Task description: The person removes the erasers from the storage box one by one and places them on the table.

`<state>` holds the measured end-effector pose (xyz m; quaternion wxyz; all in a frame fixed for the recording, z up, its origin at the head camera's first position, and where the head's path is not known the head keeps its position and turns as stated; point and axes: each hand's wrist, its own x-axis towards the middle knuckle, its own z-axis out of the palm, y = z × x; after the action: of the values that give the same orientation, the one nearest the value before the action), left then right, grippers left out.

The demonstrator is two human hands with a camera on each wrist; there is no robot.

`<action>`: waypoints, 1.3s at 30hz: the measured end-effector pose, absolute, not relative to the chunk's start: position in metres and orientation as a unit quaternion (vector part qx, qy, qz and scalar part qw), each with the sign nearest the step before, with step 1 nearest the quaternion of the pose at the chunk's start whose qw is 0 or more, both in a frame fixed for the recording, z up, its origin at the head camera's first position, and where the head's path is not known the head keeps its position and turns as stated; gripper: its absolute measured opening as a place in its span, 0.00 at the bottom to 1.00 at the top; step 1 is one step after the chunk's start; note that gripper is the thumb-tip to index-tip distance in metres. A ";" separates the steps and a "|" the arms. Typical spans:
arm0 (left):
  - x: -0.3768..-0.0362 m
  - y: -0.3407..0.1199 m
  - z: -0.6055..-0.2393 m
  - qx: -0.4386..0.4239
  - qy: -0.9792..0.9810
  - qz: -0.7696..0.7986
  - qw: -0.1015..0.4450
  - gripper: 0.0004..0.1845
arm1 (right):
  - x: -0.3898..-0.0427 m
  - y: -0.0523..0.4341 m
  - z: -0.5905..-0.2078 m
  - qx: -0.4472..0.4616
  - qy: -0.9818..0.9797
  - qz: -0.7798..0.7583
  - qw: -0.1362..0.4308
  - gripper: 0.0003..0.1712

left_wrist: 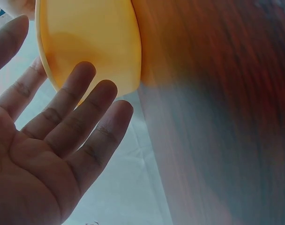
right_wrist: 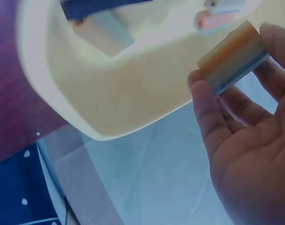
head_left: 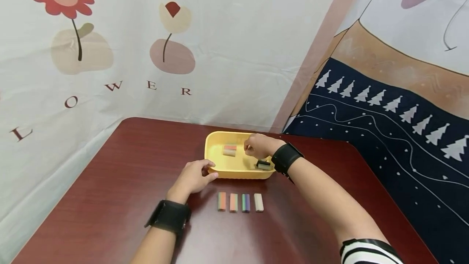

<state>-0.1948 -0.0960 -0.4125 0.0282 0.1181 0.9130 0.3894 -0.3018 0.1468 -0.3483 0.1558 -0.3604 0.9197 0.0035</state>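
Observation:
My right hand (head_left: 258,146) is over the yellow plastic tray (head_left: 239,174). In the right wrist view, its thumb and fingers pinch a small block (right_wrist: 234,58) with orange, pale and blue stripes. My left hand (head_left: 194,176) is at the tray's front left corner, fingers near the rim. The left wrist view shows those fingers (left_wrist: 93,117) loosely extended beside the tray wall. Inside the tray lie an orange-and-beige pair of blocks (head_left: 229,150) and, at the right, a dark piece with a pale block (head_left: 264,165).
In front of the tray, several small striped or pale blocks (head_left: 233,203) stand in a spaced row on the dark red table (head_left: 121,182). Behind the table hangs a white flower-print cloth (head_left: 238,60). A navy tree-print cloth (head_left: 384,146) hangs to the right.

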 end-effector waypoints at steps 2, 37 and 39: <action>-0.195 -0.097 -0.413 0.114 0.915 0.385 0.032 0.17 | -0.296 0.150 -0.346 -0.378 0.913 -0.007 0.154 0.10; -0.206 -0.100 -0.411 0.123 0.909 0.395 0.053 0.20 | -0.200 0.211 -0.371 -0.409 0.898 -0.140 0.084 0.14; -0.206 -0.100 -0.411 0.125 0.909 0.394 0.054 0.20 | -0.197 0.213 -0.375 -0.407 0.898 -0.140 0.090 0.13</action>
<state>-0.2057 -0.1001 -0.4111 0.0543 0.1246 0.9090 0.3939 -0.1968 0.2134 -0.3754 0.0897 -0.4075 0.8979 -0.1405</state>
